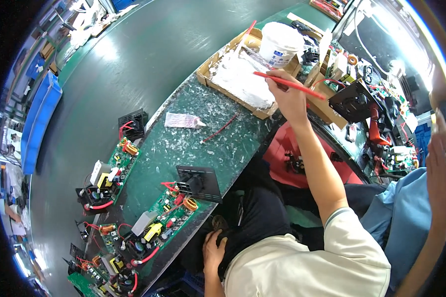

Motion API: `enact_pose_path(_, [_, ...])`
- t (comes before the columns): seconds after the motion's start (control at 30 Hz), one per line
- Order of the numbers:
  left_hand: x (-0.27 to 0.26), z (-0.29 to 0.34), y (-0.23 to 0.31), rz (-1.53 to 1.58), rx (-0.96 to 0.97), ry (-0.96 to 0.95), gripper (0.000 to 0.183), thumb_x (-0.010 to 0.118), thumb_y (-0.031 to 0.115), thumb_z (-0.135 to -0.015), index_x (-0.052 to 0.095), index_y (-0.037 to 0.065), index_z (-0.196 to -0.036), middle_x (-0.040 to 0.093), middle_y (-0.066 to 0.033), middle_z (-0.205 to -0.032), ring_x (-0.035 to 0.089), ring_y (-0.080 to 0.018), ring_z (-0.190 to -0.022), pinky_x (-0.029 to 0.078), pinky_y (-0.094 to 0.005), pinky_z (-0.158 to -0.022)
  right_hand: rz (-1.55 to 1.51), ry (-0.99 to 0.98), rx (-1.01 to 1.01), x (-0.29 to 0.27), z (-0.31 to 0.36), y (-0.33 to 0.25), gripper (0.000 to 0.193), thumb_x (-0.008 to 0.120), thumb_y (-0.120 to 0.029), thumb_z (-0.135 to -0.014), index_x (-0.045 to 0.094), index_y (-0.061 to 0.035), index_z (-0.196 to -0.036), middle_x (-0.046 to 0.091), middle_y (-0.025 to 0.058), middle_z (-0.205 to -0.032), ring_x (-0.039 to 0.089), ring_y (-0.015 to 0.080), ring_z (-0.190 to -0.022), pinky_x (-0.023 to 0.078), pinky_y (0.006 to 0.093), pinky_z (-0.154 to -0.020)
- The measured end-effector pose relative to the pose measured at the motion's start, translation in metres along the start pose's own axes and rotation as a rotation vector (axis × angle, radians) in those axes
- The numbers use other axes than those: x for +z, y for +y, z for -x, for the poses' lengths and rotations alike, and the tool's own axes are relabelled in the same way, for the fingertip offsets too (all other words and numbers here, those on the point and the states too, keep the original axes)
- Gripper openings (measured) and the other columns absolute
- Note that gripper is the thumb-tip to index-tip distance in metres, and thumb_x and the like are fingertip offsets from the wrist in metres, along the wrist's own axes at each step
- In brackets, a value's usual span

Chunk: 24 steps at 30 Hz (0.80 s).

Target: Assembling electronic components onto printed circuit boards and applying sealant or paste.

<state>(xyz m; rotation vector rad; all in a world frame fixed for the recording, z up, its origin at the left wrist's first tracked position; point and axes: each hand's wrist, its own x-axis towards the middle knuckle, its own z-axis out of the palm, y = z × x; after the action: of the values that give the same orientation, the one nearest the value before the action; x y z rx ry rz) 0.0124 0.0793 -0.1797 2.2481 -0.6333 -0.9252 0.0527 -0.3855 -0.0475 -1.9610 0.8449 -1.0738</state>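
My right hand (288, 99) is closed around a long, thin red stick (302, 87). It holds the stick slantwise over the edge of a shallow cardboard tray (231, 99), whose inside is thick with white paste (240, 76). What the stick's far tip is like is too small to tell. A white plastic tub (280, 45) stands in the tray, with another red-ended stick (251, 28) leaning at the corner. Down on my dark trousers rests my left hand (214, 251), fingers laid out and holding nothing. Nearest to it on the bench is a green circuit board (166, 218) with a black panel (203, 183).
A white tube (184, 121) and a thin red wire (222, 127) lie on the paste-flecked green bench (158, 153). Several circuit boards (115, 171) line its left side. To my right sit a red stool (287, 148) and a co-worker in a blue shirt (401, 218), beside crowded electronic parts.
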Motion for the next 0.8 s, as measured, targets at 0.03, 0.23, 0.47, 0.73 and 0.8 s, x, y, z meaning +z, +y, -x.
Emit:
enact_pose_path(0.03, [0.001,-0.001,0.001,0.002,0.006,-0.004,0.036,0.068,0.017,-0.087,0.064,0.005,-0.121,0.06,-0.0183,-0.124,0.055,-0.0374,-0.116,0.044,-0.0418,-0.099,-0.013,-0.017,-0.144,-0.001,-0.003,0.002,0.015,0.068,-0.005,-0.088,0.07,0.0023,-0.101,0.069,0.0054,-0.089,0.062,0.0098,-0.077,0.049,0.0216,-0.069])
enact_pose_path(0.23, [0.004,-0.005,-0.001,0.012,0.018,-0.02,0.038,0.068,0.019,-0.087,0.064,0.007,-0.122,0.06,-0.0189,-0.125,0.055,-0.0376,-0.117,0.044,-0.0419,-0.1,0.103,-0.163,-0.356,-0.005,0.003,0.003,0.02,0.065,0.0,-0.083,0.072,-0.0028,-0.101,0.071,0.0094,-0.096,0.066,0.0181,-0.083,0.052,0.0292,-0.076])
enact_pose_path(0.47, [0.016,0.0,0.004,-0.009,0.041,0.004,0.037,0.07,0.021,-0.085,0.066,0.006,-0.118,0.063,-0.0174,-0.121,0.057,-0.0373,-0.114,0.046,-0.042,-0.098,0.082,0.048,-0.091,-0.002,-0.004,-0.009,0.019,0.07,-0.014,-0.087,0.07,0.001,-0.098,0.069,0.0084,-0.074,0.064,0.0112,-0.068,0.05,0.028,-0.064])
enact_pose_path(0.73, [0.036,0.013,-0.008,-0.071,0.149,0.087,0.035,0.073,0.02,-0.082,0.068,0.009,-0.115,0.065,-0.0139,-0.115,0.059,-0.035,-0.11,0.046,-0.0433,-0.095,0.011,0.083,-0.03,0.002,-0.004,-0.011,0.016,0.07,-0.008,-0.085,0.07,0.0019,-0.099,0.07,0.0125,-0.081,0.066,0.0162,-0.07,0.052,0.0304,-0.067])
enact_pose_path(0.8, [0.036,0.015,-0.004,-0.081,0.167,0.098,0.034,0.072,0.02,-0.082,0.069,0.009,-0.114,0.066,-0.0139,-0.113,0.06,-0.035,-0.108,0.046,-0.0432,-0.094,0.144,0.01,-0.338,0.001,-0.005,-0.007,0.017,0.068,-0.002,-0.081,0.071,-0.0007,-0.098,0.07,0.015,-0.084,0.068,0.0233,-0.074,0.053,0.0337,-0.07])
